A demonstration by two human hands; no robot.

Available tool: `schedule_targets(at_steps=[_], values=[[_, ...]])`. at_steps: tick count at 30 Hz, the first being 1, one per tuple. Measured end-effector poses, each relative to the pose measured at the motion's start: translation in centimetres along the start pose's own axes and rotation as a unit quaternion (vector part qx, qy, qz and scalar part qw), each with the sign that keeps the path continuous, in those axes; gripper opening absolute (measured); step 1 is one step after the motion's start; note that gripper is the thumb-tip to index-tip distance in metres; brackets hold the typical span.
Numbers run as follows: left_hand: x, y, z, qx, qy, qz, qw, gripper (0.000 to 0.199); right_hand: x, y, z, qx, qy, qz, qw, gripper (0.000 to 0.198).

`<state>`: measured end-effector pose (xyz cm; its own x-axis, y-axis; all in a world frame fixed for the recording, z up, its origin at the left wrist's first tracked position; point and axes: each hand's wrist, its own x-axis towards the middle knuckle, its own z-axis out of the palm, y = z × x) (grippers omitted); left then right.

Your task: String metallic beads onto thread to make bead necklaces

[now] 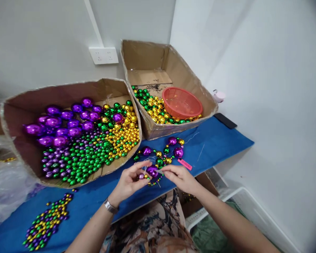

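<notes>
Pinching a purple bead (152,171), both hands' fingers (143,174) close together.

Bright even light, warped dark corners

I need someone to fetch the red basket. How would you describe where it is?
Two cardboard boxes sit on the blue table. In the right box, by the wall corner, the red basket rests on gold and green beads. It is the only red mesh bowl there.
</notes>
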<state>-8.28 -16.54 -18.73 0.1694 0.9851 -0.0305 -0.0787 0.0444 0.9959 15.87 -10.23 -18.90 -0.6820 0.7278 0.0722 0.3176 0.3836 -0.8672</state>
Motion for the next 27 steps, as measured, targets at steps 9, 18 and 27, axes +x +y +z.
schedule_targets(at_steps=[9, 18, 27], values=[[0.2, -0.6, -1.4, -0.053, 0.044, 0.016, 0.997, 0.064, -3.7, 9.3, -1.5, -0.403, 0.034, 0.09, 0.91, 0.032], [0.6, -0.4, -0.3, -0.037, -0.005, 0.007, 0.999, 0.067, -2.9, 10.6, -3.7, -0.407, 0.075, 0.187, 0.891, 0.024], [0.7, 0.1, 0.7, -0.035, -0.037, -0.005, 0.999, 0.068, -0.9, 2.0, -3.0, -0.089, -0.038, 0.042, 0.994, 0.022]])
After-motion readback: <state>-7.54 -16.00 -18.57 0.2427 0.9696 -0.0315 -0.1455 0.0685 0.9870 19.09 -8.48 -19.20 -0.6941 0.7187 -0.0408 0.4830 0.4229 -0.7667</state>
